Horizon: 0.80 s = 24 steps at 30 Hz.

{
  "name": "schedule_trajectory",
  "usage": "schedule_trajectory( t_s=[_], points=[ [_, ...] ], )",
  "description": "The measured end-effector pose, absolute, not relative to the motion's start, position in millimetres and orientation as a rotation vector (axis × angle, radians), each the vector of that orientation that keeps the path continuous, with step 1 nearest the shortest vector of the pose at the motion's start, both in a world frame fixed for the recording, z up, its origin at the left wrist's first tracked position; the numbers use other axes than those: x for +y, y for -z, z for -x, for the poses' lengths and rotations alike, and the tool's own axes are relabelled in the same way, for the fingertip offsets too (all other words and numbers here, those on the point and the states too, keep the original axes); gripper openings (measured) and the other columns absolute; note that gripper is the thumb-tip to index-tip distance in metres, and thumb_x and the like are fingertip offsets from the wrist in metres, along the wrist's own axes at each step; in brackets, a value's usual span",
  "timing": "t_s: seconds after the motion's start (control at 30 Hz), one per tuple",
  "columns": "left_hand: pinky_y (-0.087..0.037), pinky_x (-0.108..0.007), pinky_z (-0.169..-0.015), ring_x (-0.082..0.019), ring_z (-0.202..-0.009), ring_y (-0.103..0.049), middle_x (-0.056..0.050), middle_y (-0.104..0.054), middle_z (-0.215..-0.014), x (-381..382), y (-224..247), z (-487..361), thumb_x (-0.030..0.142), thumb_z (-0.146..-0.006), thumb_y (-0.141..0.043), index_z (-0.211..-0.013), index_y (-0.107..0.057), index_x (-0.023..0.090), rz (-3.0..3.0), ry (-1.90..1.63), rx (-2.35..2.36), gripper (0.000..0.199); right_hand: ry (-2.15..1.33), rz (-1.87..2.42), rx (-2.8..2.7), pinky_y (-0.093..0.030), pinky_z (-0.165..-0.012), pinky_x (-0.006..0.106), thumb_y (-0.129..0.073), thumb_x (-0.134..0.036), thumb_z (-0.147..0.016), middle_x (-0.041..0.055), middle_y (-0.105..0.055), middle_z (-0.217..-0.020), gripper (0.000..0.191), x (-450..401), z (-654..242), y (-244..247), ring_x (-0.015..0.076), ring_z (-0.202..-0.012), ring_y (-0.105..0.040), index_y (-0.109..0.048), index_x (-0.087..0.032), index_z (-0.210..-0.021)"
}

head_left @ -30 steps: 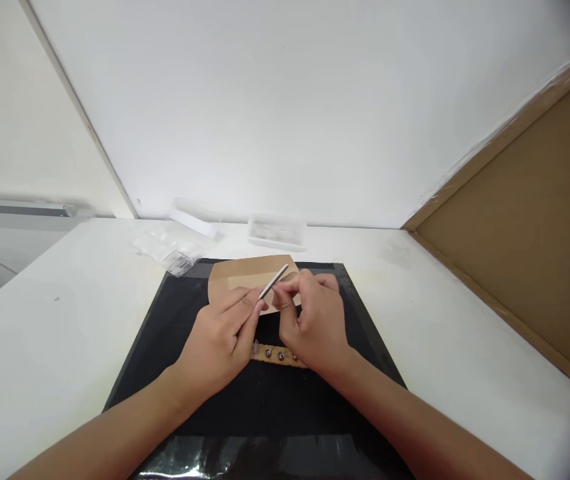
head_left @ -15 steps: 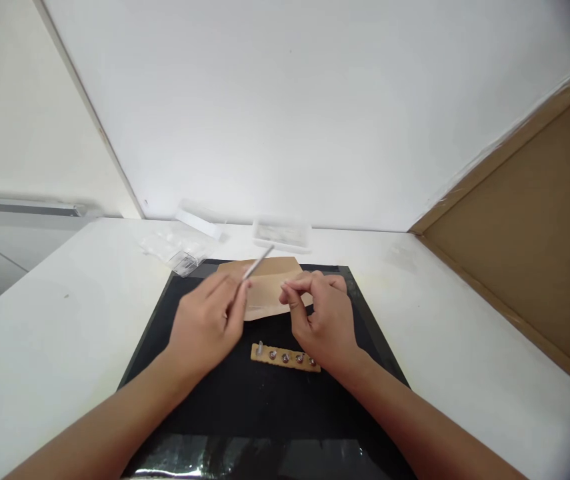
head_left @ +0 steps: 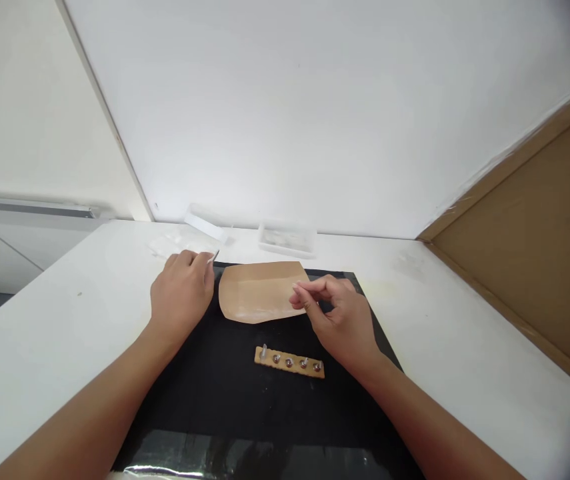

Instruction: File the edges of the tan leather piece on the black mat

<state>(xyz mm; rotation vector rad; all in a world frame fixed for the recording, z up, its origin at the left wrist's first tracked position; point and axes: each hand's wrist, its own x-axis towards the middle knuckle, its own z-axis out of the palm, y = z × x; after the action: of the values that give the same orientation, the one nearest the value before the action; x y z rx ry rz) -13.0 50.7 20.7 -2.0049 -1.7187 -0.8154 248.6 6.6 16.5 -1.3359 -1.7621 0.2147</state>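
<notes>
My left hand (head_left: 181, 290) is closed around a thin grey stick (head_left: 215, 256); only its tip shows past the fingers, at the left edge of the brown paper. My right hand (head_left: 337, 313) is in a pinch over the right end of a tan paper tray (head_left: 259, 290). Whatever lies between its thumb and forefinger is too small to make out. Nearer to me, a short tan strip (head_left: 282, 369) rests on the black mat (head_left: 225, 393). Several round metallic pieces with small clear tips sit along it, the leftmost tip (head_left: 264, 350) standing tallest.
At the back against the white wall stand a clear plastic box (head_left: 287, 240) with small pieces in it and a white-edged clear lid (head_left: 205, 225). A clear plastic bag (head_left: 167, 243) lies behind my left hand. A brown framed board (head_left: 525, 247) leans on the right.
My left hand has moved left, away from my right hand, taking the grey stick with it. More of the paper tray shows. My right hand keeps its pinch, and the view has shifted slightly.
</notes>
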Motion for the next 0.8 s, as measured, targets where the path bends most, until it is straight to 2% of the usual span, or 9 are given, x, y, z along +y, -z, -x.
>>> schedule_trajectory(
  t_s=[0.07, 0.13, 0.27, 0.37, 0.5, 0.63, 0.8],
  points=[
    [-0.05, -0.03, -0.064, -0.025, -0.089, -0.07, -0.007, -0.078, -0.091, 49, -21, 13, 0.025, -0.099, -0.06, -0.109, -0.077, 0.023, 2.089, 0.997, -1.468, 0.02, -0.235, 1.347, -1.782, -0.041, -0.085, 0.04, -0.062, -0.04, -0.1, -0.0052, -0.079, -0.079, 0.021, 7, -250, -16, 0.0201, -0.074, -0.072, -0.068, -0.026, -0.087],
    [-0.054, -0.027, -0.071, -0.018, -0.083, -0.071, -0.003, -0.079, -0.092, 47, -21, 11, 0.022, -0.1, -0.061, -0.118, -0.075, 0.026, 2.284, 1.183, -1.165, 0.023, -0.241, 1.351, -1.807, -0.041, -0.084, 0.039, -0.062, -0.039, -0.1, -0.005, -0.079, -0.079, 0.02, 8, -251, -15, 0.0194, -0.073, -0.071, -0.069, -0.026, -0.087],
    [-0.058, -0.025, -0.084, -0.014, -0.093, -0.075, -0.001, -0.08, -0.11, 38, -18, 1, 0.013, -0.099, -0.061, -0.131, -0.068, 0.026, 2.623, 1.311, -0.799, 0.035, -0.209, 1.292, -1.872, -0.041, -0.081, 0.038, -0.065, -0.038, -0.099, -0.0045, -0.078, -0.077, 0.017, 8, -250, -12, 0.0184, -0.07, -0.067, -0.07, -0.026, -0.088],
    [-0.058, -0.027, -0.09, -0.015, -0.1, -0.075, -0.001, -0.08, -0.113, 32, -16, -7, 0.012, -0.101, -0.058, -0.133, -0.067, 0.025, 2.785, 1.316, -0.797, 0.036, -0.167, 1.232, -1.919, -0.041, -0.079, 0.037, -0.067, -0.037, -0.098, -0.0042, -0.078, -0.077, 0.015, 6, -249, -11, 0.0181, -0.067, -0.064, -0.07, -0.025, -0.088],
    [-0.057, -0.026, -0.091, -0.015, -0.1, -0.075, -0.002, -0.08, -0.11, 25, -19, -16, 0.012, -0.103, -0.054, -0.13, -0.068, 0.02, 2.93, 1.414, -0.878, 0.031, -0.142, 1.162, -1.96, -0.04, -0.079, 0.035, -0.067, -0.034, -0.098, -0.0051, -0.078, -0.078, 0.014, 3, -247, -10, 0.0155, -0.067, -0.065, -0.068, -0.024, -0.088],
    [-0.057, -0.026, -0.089, -0.015, -0.098, -0.074, -0.005, -0.08, -0.107, 20, -24, -22, 0.014, -0.101, -0.057, -0.116, -0.075, 0.019, 3.015, 1.481, -0.965, 0.024, -0.153, 1.111, -1.988, -0.039, -0.078, 0.034, -0.067, -0.03, -0.099, -0.0066, -0.078, -0.078, 0.014, 3, -248, -10, 0.0133, -0.066, -0.065, -0.068, -0.024, -0.087],
    [-0.057, -0.027, -0.08, -0.017, -0.092, -0.072, -0.007, -0.078, -0.099, 18, -26, -25, 0.016, -0.099, -0.06, -0.117, -0.077, 0.018, 3.099, 1.527, -0.939, 0.024, -0.13, 0.995, -2.058, -0.036, -0.073, 0.035, -0.065, -0.02, -0.099, -0.0074, -0.078, -0.077, 0.012, 4, -252, -8, 0.0112, -0.06, -0.062, -0.069, -0.024, -0.088]
  ],
)
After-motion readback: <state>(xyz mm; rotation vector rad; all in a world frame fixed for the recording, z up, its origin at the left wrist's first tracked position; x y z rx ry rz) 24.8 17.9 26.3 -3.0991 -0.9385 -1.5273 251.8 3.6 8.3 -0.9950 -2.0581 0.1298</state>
